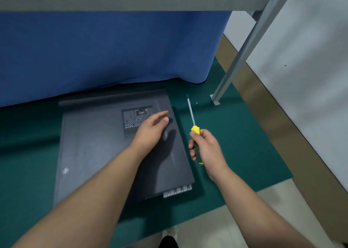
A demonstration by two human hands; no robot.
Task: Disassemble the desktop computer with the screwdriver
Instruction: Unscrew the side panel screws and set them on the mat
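One grip (206,147) on screwdriver (194,127), beside computer (94,144)

No text or label is legible; the small pale sticker (65,170) on the computer case (98,153) looks blank, perhaps blurred.

screwdriver (192,115) handle mostly hidden in grip; computer case (94,144) blurred

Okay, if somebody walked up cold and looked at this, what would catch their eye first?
Most likely the screwdriver, its yellow and green handle gripped in the right hand with the shaft pointing away, right of the case. Next, the dark computer case lying flat on the green mat, with the left hand open above its vented side panel. Behind them hangs a big blue cloth.
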